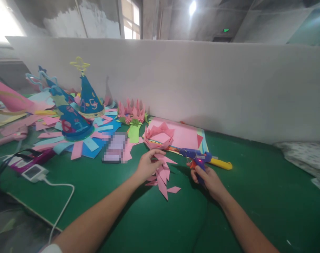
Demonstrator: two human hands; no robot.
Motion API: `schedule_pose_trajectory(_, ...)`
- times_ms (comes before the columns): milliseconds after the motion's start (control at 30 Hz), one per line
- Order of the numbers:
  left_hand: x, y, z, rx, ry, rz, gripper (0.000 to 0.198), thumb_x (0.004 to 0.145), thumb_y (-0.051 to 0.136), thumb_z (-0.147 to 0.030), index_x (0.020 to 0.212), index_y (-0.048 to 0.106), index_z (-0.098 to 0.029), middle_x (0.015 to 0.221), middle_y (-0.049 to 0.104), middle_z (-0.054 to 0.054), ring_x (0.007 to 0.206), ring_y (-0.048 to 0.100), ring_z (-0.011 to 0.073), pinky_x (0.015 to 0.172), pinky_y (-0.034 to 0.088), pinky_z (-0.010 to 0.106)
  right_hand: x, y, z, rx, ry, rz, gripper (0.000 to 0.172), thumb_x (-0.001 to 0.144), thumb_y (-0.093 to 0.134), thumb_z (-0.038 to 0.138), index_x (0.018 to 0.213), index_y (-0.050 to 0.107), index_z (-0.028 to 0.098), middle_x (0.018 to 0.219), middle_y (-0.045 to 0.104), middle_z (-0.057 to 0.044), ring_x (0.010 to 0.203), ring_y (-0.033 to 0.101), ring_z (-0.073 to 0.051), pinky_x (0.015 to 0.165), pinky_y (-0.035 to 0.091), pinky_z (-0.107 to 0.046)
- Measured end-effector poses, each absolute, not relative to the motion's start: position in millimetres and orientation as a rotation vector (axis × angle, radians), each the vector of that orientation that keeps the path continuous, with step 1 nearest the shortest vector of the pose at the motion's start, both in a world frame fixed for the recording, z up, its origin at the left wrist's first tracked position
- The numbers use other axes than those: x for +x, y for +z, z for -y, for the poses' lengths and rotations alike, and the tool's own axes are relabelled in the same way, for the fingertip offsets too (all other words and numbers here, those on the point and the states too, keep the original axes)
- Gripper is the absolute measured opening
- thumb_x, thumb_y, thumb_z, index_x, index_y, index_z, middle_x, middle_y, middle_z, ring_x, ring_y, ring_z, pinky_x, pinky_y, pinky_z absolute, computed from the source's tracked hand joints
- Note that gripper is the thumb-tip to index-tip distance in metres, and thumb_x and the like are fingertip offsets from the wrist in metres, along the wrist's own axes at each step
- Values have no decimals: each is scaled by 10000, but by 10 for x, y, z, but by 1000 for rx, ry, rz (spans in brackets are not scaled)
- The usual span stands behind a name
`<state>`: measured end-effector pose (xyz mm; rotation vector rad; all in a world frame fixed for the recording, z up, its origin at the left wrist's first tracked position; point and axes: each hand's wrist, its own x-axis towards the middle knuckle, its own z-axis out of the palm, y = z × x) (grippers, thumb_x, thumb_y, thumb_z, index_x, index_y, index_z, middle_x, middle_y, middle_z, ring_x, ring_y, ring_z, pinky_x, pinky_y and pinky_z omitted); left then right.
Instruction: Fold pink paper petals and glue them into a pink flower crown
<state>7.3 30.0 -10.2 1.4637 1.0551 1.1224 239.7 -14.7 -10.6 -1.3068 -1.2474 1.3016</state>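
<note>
My right hand (204,177) is wrapped round the grip of a blue glue gun (190,153), with an orange trigger and a small red light, nozzle pointing left. My left hand (149,165) pinches a pink folded paper piece (163,172) just left of the nozzle. Beneath it lie loose pink paper pieces (174,190) on the green table. Behind my left hand sits a ring of folded pink paper (160,136) with pointed petals. A yellow handle (221,163) shows behind the glue gun; the rest of that tool is hidden.
Blue paper party hats (90,98) stand at the left among paper strips. A phone (115,147), a white charger (34,173) with a cable and a pink paper crown (132,111) are nearby. Coloured sheets (184,131) lie before a white partition (215,88). Patterned fabric (304,158) lies right.
</note>
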Motion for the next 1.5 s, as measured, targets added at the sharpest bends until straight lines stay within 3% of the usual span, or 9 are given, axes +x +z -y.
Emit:
schedule_pose_trajectory(233, 33, -93, -341, 1536, 1191, -1098, 228, 734, 559, -124, 952, 610, -164, 976, 644, 41, 670, 555, 97, 607, 445, 206, 2411, -105, 182, -1383, 1207, 1426, 424, 751, 548, 577, 822, 544, 159, 500, 490, 34, 461, 436, -108, 483, 359, -249)
schedule_pose_trajectory(433, 10, -89, -361, 1719, 1275, -1139, 236, 729, 594, -117, 942, 662, -191, 1029, 625, 64, 875, 587, 156, 742, 471, 265, 2378, -81, 209, -1451, 1144, 1506, 444, 753, 517, 600, 787, 550, 159, 506, 508, 25, 478, 461, -116, 513, 392, -257)
schedule_pose_trajectory(567, 7, -66, -343, 1735, 1261, -1142, 255, 742, 576, -109, 963, 663, -202, 1013, 640, 58, 846, 591, 151, 741, 474, 271, 2378, -93, 218, -1501, 1112, 1560, 459, 756, 492, 615, 740, 551, 160, 506, 520, 15, 477, 469, -118, 509, 398, -257)
schedule_pose_trajectory(767, 39, -113, -352, 1456, 1236, -1015, 284, 733, 587, -159, 1011, 537, -185, 893, 598, 7, 602, 501, 66, 559, 418, 190, 2365, -59, 218, -1505, 1069, 1652, 455, 764, 478, 615, 693, 561, 173, 520, 548, -8, 486, 498, -131, 513, 423, -261)
schedule_pose_trajectory(967, 63, -116, -387, 1213, 1278, -889, 306, 689, 653, -198, 924, 459, -166, 788, 554, -10, 724, 553, 84, 690, 449, 211, 2354, -82, 212, -1483, 1080, 1616, 446, 755, 496, 617, 689, 552, 179, 536, 568, -19, 483, 507, -136, 502, 432, -265)
schedule_pose_trajectory(1167, 48, -60, -367, 1177, 1280, -860, 384, 706, 644, -192, 992, 386, -200, 749, 563, -35, 686, 552, 77, 658, 441, 202, 2349, -69, 215, -1472, 1042, 1665, 452, 768, 493, 598, 630, 568, 174, 534, 575, -27, 485, 515, -137, 502, 435, -261)
schedule_pose_trajectory(1267, 41, -64, -361, 1263, 1279, -887, 290, 739, 605, -203, 979, 442, -199, 726, 567, -40, 655, 534, 76, 626, 427, 192, 2340, -57, 218, -1485, 1019, 1693, 471, 770, 482, 604, 586, 560, 178, 525, 566, -27, 486, 511, -135, 513, 433, -261)
schedule_pose_trajectory(1367, 35, -76, -361, 1401, 1227, -985, 147, 783, 546, -223, 911, 587, -164, 831, 629, 14, 713, 555, 96, 661, 431, 207, 2336, -56, 219, -1485, 1020, 1703, 477, 767, 478, 613, 599, 565, 175, 519, 563, -25, 481, 505, -136, 509, 425, -262)
schedule_pose_trajectory(1500, 40, -78, -354, 1454, 1154, -1056, 217, 797, 537, -242, 943, 666, -147, 939, 680, 55, 820, 596, 137, 741, 450, 237, 2342, -61, 219, -1492, 1001, 1733, 488, 779, 465, 606, 570, 560, 175, 520, 569, -30, 490, 507, -138, 521, 423, -262)
